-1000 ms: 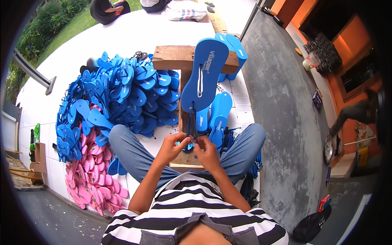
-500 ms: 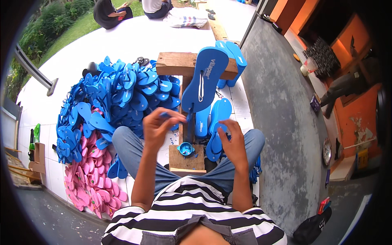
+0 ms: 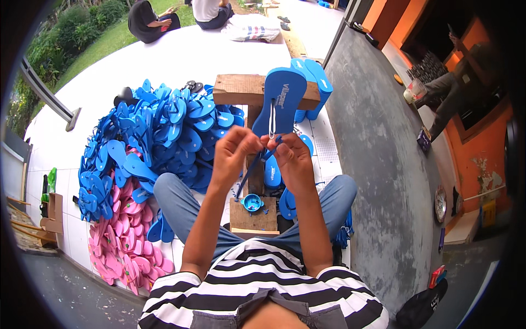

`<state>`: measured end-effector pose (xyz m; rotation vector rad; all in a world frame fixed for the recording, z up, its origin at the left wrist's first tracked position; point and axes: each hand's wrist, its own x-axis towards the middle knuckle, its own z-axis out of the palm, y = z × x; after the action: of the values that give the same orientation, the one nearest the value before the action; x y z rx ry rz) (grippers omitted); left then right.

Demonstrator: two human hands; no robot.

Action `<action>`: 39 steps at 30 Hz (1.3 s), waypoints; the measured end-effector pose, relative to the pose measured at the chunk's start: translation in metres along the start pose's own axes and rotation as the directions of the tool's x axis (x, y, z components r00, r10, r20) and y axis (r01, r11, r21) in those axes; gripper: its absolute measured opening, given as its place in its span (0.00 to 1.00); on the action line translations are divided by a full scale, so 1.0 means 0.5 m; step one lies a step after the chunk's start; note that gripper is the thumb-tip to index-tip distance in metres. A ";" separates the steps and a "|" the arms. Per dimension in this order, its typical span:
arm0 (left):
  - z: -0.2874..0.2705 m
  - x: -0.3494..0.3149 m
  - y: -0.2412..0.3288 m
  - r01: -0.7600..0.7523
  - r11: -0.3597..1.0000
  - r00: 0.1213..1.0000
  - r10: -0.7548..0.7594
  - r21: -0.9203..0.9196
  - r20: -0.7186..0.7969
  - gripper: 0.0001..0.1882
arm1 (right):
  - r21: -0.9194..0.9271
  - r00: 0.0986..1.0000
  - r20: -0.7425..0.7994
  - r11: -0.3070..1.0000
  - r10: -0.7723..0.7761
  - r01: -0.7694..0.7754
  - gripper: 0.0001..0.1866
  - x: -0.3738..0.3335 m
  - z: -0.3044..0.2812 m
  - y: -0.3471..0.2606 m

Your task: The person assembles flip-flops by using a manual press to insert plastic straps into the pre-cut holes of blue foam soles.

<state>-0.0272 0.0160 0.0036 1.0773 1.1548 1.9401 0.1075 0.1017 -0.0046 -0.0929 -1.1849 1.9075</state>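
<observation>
A blue flip-flop sole [image 3: 285, 90] leans upright against the wooden crossbeam [image 3: 238, 89] of a stand in front of me. From its slot hangs a long loop of pale wire [image 3: 272, 118]. Just below the wire's lower end, my left hand [image 3: 233, 156] and my right hand [image 3: 294, 162] meet, thumbs and fingertips pinched. A thin blue flip-flop strap [image 3: 245, 178] runs between them, one length dangling toward the stand's base. My fingers partly hide where strap and wire come together. Under my hands, a small blue cup [image 3: 252, 203] rests on the wooden base [image 3: 257, 220].
Blue flip-flops [image 3: 159, 131] are heaped at my left, with pink ones [image 3: 129, 236] nearer. More blue soles [image 3: 312, 82] stand behind the crossbeam. A white sack [image 3: 252, 27] and two seated people are at the far edge; another person sits at the right.
My hands have come together at the wire's lower end, the right one moving up and left, the left one rightward. The sole has shifted slightly on the crossbeam.
</observation>
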 end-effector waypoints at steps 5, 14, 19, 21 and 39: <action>-0.012 0.090 0.074 -0.342 0.830 0.919 0.394 0.441 -0.030 0.09 | 0.193 0.995 0.098 0.980 0.028 -0.046 0.08 0.025 0.015 -0.008; 0.030 0.184 0.143 -0.334 0.498 0.939 0.253 0.800 0.234 0.19 | 0.156 0.987 0.160 0.987 0.013 -0.038 0.10 0.030 0.001 0.004; 0.037 0.208 0.120 -0.254 0.624 0.967 0.147 0.739 0.209 0.18 | 0.043 0.978 0.205 0.997 0.050 -0.060 0.10 0.035 -0.015 -0.002; 0.039 0.206 0.120 -0.230 0.651 0.973 0.137 0.723 0.186 0.17 | 0.024 0.968 0.240 0.996 0.077 -0.085 0.10 0.037 -0.016 -0.008; 0.074 0.081 0.096 -0.234 0.895 0.972 0.229 0.378 0.060 0.14 | -0.785 0.853 -0.185 0.595 -0.488 0.171 0.22 0.009 0.006 -0.044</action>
<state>-0.0186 0.0438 0.0705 1.4913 1.4990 1.9206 0.1170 0.1064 0.0156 -0.6214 -1.5072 0.8907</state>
